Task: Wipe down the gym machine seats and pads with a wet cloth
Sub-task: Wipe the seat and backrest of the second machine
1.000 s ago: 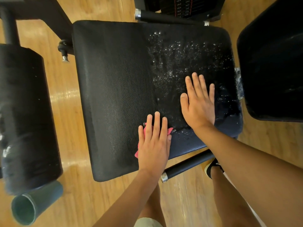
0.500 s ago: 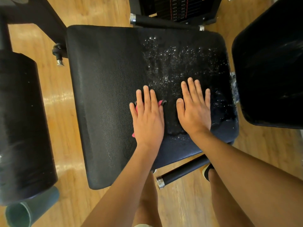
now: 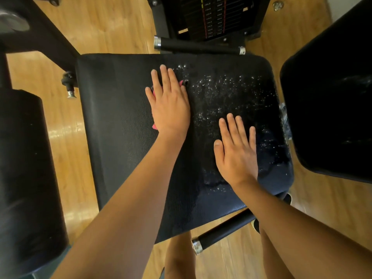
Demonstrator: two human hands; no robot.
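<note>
Head view, and nearest the camera, at the bottom of the frame, both bare forearms reach in over the lower grip handle and the near edge of the black seat pad. Right hand next, lower right of the seat: palm down, fingers straight and slightly spread, holding nothing, just bracing. It has barely budged over the last second.

Now the mover! The left hand was down at the seat's near edge a second ago, and it has driven straight up the middle to just short of the far edge. Fingers are flat and close together, pressing the pink cloth onto the vinyl; only slivers of cloth peek out at the hand's left side and by its fingertips.

So that is one full stroke nearly run out. Right of the cloth, the water droplets sit glistening across the seat's right half, so by my reckoning that patch is yet to be wiped, and the bracing hand will have to lift clear.

Farther off: the upper grip handle, the weight stack top centre, the roller pad far left and the back pad far right both waiting their turn.
</note>
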